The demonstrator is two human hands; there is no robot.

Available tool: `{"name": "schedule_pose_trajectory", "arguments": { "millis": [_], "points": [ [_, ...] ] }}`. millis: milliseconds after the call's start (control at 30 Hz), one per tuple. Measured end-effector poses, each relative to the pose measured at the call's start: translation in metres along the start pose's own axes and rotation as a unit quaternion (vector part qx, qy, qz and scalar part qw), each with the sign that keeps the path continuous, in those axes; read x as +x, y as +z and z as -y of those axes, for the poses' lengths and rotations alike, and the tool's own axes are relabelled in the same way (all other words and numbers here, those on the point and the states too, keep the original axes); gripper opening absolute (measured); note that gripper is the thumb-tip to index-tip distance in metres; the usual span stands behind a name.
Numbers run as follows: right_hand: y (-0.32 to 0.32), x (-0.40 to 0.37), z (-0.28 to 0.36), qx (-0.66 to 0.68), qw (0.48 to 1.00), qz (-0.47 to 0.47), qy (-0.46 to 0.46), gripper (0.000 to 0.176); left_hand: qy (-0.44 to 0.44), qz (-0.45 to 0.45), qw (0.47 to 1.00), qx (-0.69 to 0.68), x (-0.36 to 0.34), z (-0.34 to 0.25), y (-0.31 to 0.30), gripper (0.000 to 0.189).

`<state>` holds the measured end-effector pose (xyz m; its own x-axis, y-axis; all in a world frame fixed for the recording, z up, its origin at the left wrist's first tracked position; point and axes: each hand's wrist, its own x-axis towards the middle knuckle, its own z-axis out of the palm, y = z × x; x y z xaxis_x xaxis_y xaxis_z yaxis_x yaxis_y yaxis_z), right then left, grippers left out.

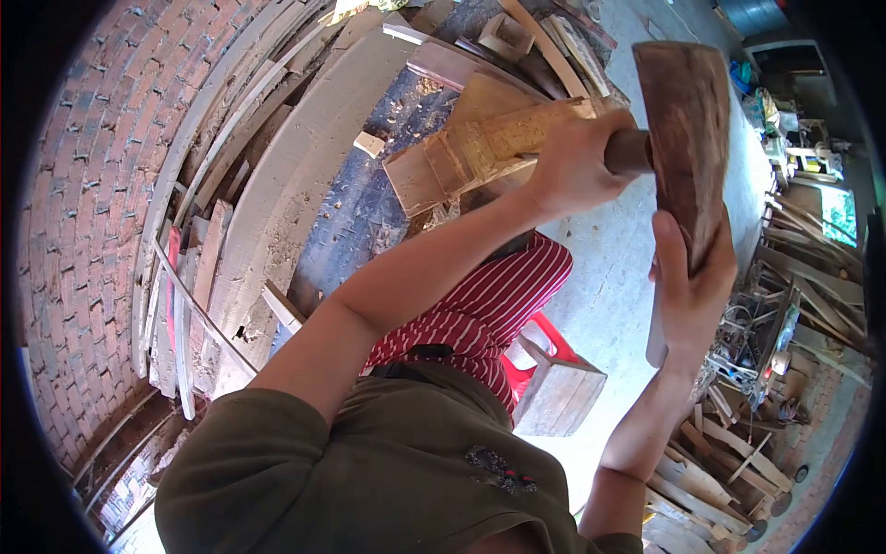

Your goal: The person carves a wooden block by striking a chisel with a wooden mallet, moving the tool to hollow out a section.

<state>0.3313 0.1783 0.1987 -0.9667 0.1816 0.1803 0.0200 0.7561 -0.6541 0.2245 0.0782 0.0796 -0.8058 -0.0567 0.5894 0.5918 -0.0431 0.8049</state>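
Observation:
A dark brown wooden block point(688, 129), wide at the top and narrowing downward, is raised in front of me like a mallet head. My left hand point(581, 166) is closed around a short round handle point(629, 152), whose end meets the side of the block. My right hand point(692, 291) grips the narrow lower end of the block, thumb along its near face. A grey flat strip point(656, 342) shows beside the right palm, its upper part hidden by the hand.
Yellowish wooden pieces point(489, 138) lie on a dark, chip-strewn surface point(346, 222) beyond my striped trouser leg. A large plank point(314, 138) leans near the brick wall point(101, 185). Below my arms stands a wooden box point(559, 397) beside a red plastic stool point(549, 337). Scrap wood point(729, 462) piles at right.

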Motion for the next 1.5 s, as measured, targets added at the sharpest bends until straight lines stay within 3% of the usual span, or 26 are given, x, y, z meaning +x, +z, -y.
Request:
{"name": "schedule_pose_trajectory", "arguments": {
  "millis": [33,133,167,233,300,433,500,633,733,900,967,1100,1167,1233,1267,1300,1333,1367,1433,1500],
  "points": [
    [-0.001,0.002,-0.003,-0.025,0.999,-0.013,-0.034,0.025,0.016,-0.009,1.000,0.011,0.002,0.005,0.000,0.026],
    [0.006,-0.011,0.011,0.202,0.974,-0.093,-0.034,0.032,-0.034,0.015,0.999,0.015,-0.006,0.006,-0.004,0.026],
    [0.008,-0.010,0.009,0.202,0.974,-0.094,-0.034,0.032,-0.033,0.018,0.999,-0.002,-0.004,0.005,-0.004,0.026],
    [0.010,-0.011,-0.001,0.061,0.997,0.015,0.051,0.045,-0.021,0.016,1.000,0.001,-0.003,0.007,-0.002,0.025],
    [0.007,-0.009,-0.006,0.067,0.997,0.010,0.037,0.049,-0.005,0.011,1.000,0.004,0.008,0.010,-0.001,0.025],
    [0.009,-0.020,-0.007,0.169,0.982,-0.025,0.076,0.047,-0.199,-0.044,0.979,-0.028,0.060,0.022,-0.027,0.034],
    [0.009,-0.028,-0.015,0.174,0.982,-0.029,0.064,0.035,-0.188,-0.049,0.979,-0.061,0.084,0.010,-0.045,0.032],
    [0.009,-0.039,-0.027,0.191,0.974,-0.030,0.116,0.045,-0.144,-0.037,0.983,-0.104,0.082,0.000,-0.049,0.030],
    [0.013,-0.042,-0.027,0.206,0.969,-0.021,0.132,0.043,-0.114,-0.038,0.993,-0.016,0.061,0.011,-0.041,0.030],
    [0.018,-0.040,-0.024,0.217,0.964,-0.011,0.156,0.044,-0.104,-0.066,0.991,-0.052,0.049,0.011,-0.038,0.028],
    [0.012,-0.034,-0.018,0.196,0.978,-0.043,0.059,0.035,-0.096,-0.072,0.991,-0.060,0.044,0.006,-0.038,0.030],
    [-0.004,-0.016,0.010,0.208,0.973,-0.088,-0.051,0.048,-0.055,-0.076,0.995,-0.017,0.031,0.000,-0.021,0.029],
    [0.001,-0.010,0.020,0.223,0.969,-0.091,-0.053,0.043,-0.037,-0.037,0.999,-0.012,0.021,-0.006,-0.011,0.025],
    [0.009,-0.003,0.018,0.074,0.997,-0.001,0.029,0.034,-0.035,-0.028,0.999,-0.019,0.012,-0.006,-0.004,0.023],
    [0.008,0.001,0.003,0.001,1.000,0.026,-0.006,0.027,-0.045,-0.017,0.999,-0.007,0.005,0.000,-0.002,0.024],
    [0.007,0.000,0.004,0.002,1.000,0.026,-0.011,0.027,-0.053,-0.010,0.998,0.007,0.004,0.004,-0.002,0.025],
    [0.006,-0.001,0.005,0.032,0.999,-0.021,-0.016,0.027,-0.006,-0.007,1.000,0.011,0.004,0.008,-0.001,0.026],
    [0.006,-0.009,0.005,0.061,0.996,-0.061,-0.009,0.027,-0.016,-0.009,1.000,0.016,-0.001,0.012,0.000,0.026],
    [0.002,-0.015,0.010,0.182,0.981,-0.066,-0.010,0.032,-0.011,-0.001,1.000,0.028,-0.002,0.008,-0.001,0.027],
    [0.012,-0.017,-0.006,0.163,0.984,-0.067,-0.027,0.032,-0.009,0.008,1.000,0.021,-0.001,0.009,0.001,0.027]
  ]
}}
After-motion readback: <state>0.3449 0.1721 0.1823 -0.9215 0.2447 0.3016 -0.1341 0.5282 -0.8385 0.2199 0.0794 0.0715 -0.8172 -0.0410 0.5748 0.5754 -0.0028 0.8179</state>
